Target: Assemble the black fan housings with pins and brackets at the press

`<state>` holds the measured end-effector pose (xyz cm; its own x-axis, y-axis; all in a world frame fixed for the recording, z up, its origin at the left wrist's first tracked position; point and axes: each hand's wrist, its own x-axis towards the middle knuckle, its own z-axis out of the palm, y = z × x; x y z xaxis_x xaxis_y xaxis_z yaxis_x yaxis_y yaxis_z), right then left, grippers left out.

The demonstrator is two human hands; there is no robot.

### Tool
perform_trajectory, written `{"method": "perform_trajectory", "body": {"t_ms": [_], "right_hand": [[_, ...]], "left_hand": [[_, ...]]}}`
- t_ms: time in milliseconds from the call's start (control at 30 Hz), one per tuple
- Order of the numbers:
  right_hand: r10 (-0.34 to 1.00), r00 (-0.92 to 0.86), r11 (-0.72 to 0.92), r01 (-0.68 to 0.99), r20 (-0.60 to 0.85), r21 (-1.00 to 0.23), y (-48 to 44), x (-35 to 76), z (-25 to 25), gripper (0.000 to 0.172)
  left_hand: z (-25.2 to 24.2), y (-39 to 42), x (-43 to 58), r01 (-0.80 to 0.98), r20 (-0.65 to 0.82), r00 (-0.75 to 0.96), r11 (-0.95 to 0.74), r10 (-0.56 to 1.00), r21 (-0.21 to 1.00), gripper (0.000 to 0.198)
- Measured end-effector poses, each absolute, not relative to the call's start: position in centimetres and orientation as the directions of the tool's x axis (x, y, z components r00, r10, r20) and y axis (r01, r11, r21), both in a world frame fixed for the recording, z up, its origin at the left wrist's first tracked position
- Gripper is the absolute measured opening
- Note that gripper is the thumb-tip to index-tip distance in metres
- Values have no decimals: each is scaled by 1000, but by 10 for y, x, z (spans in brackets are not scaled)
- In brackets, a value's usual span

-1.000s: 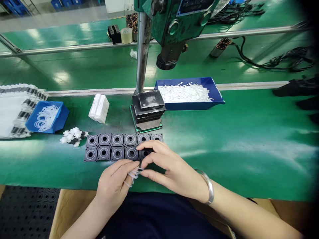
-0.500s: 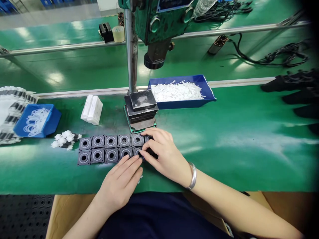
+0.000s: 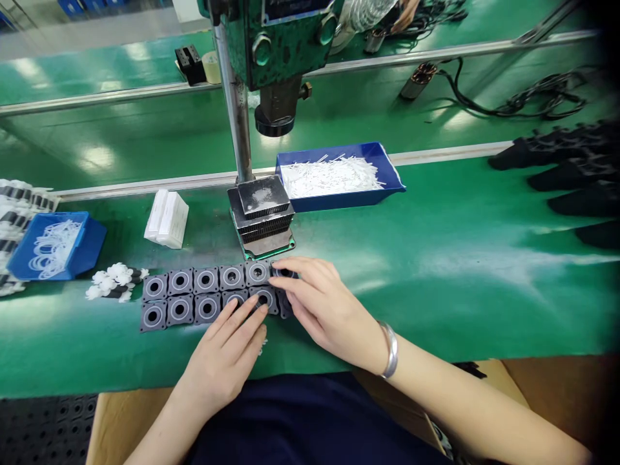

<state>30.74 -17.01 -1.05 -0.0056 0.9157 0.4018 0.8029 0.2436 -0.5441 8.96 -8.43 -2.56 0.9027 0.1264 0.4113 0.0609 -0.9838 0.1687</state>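
Two rows of dark square plates [image 3: 206, 280] lie edge to edge on the green table, each with a round hole, and pale rings show around the holes. My left hand [image 3: 225, 352] rests its outstretched fingertips on the lower row, near its right part, and grips nothing. My right hand [image 3: 334, 307] is over the right end of the rows. Its fingers are apart, two of them reaching over the upper plates, and its thumb is mostly hidden. A small white bit [image 3: 263, 347] lies beside my left fingers.
Behind the plates stands a green press [image 3: 290, 51] with a stacked dark block [image 3: 264, 206] below its head. A blue tray [image 3: 339, 201] holds white strips; a blue bin [image 3: 90, 248] holds white rings. White parts [image 3: 113, 281] and a white box [image 3: 167, 219] sit left. Another person's hand [image 3: 405, 14] shows behind.
My right fingers have moved from the lower row up to the right end of the upper row. My left hand stays on the lower row. The whole view has shifted slightly.
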Motion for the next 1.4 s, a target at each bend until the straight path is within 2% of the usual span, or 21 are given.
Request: {"method": "perform_trajectory", "body": {"t_ms": [67,167,300,400,567,700,800,967,1067,1167,1267,1400], "right_hand": [[915,47,229,757,400,-612,-173,309,-2,23],[936,0,270,644,353,-716,-178,306,4,16],[949,-32,285,511,313,-811,-182,297,0,8],[958,3,254,460,288,-851,-183,300,-3,4],[959,93,196,463,268,-864,-187,314,-2,4],[951,39,243,514,306,-823,-190,312,-2,14],[947,36,256,519,320,-816,-189,309,-1,3],[955,104,192,503,279,-843,-188,318,-2,5],[950,150,148,555,273,-818,-188,322,-5,7],[939,175,122,637,298,-761,-186,323,-10,6],[943,171,93,686,285,-722,-184,322,-14,7],[938,179,73,735,297,-674,-182,321,-18,5]], "left_hand": [[-23,-85,89,78,446,879,-973,171,218,27],[-18,-89,91,130,480,831,-937,282,325,27],[-11,-95,99,183,457,780,-853,428,488,20],[-7,-97,104,187,418,776,-805,473,563,17],[-5,-96,107,209,382,761,-755,525,622,18],[-5,-98,113,188,423,747,-774,513,605,15],[-5,-100,118,169,429,752,-776,500,607,15],[-7,-97,115,158,371,767,-715,523,681,24],[-8,-94,111,202,365,754,-721,547,663,24],[-8,-92,108,172,393,773,-760,499,627,20],[-9,-91,109,69,453,821,-848,347,525,17],[-14,-92,119,-66,464,882,-955,79,288,26]]}}
